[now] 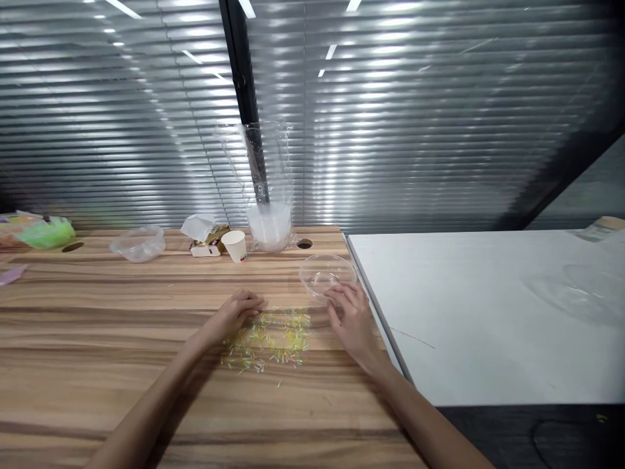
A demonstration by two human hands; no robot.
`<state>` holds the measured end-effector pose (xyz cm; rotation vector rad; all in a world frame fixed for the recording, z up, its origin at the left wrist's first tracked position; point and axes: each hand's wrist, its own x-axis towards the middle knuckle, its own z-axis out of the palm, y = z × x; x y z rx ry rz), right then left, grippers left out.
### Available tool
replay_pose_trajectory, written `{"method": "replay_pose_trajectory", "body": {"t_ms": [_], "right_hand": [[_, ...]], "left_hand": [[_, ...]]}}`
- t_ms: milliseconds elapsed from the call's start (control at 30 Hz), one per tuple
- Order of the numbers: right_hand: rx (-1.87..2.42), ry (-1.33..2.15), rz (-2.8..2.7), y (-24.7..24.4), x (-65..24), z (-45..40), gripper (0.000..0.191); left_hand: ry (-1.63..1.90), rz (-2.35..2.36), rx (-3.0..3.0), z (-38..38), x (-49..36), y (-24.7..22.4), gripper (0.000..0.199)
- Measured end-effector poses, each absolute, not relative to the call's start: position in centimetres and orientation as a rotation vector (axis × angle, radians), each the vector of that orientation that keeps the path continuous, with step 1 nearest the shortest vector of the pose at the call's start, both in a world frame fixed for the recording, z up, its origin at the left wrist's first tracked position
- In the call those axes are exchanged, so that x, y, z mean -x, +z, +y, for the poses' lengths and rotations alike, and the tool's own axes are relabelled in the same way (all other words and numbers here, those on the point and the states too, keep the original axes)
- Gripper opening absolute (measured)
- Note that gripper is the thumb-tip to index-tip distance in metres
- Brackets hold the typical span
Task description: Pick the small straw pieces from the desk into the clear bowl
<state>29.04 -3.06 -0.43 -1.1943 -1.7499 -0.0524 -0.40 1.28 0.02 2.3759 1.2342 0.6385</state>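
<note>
On the wood-grain table lies a loose scatter of tiny yellow-green, shiny strips (273, 339). My left hand (239, 314) rests at the upper left edge of the strips, its fingers stretched over the tabletop and bent a little. I see no object held in it, though its palm side is hidden. To the right stands a round, clear plastic bowl (322, 264). The fingers and thumb of my right hand (352, 319) close on the near rim of this bowl. Part of that rim is hidden behind the fingers.
Along the back stand a second clear bowl (139, 246), a tissue pack (206, 244), a paper cup (235, 246) and a bag of stacked plastic bowls (271, 225). Green bagged material (49, 233) lies far left. A white table (469, 312) adjoins on the right.
</note>
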Motion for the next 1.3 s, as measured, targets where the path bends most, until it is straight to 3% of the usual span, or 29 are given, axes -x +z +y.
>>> {"method": "replay_pose_trajectory", "body": {"t_ms": [1300], "right_hand": [[1.237,-0.037,-1.754,-0.1,-29.1,-3.5,0.024]], "left_hand": [[0.54,1.363,-2.579,1.7,-2.0,-0.3,0.018]]}}
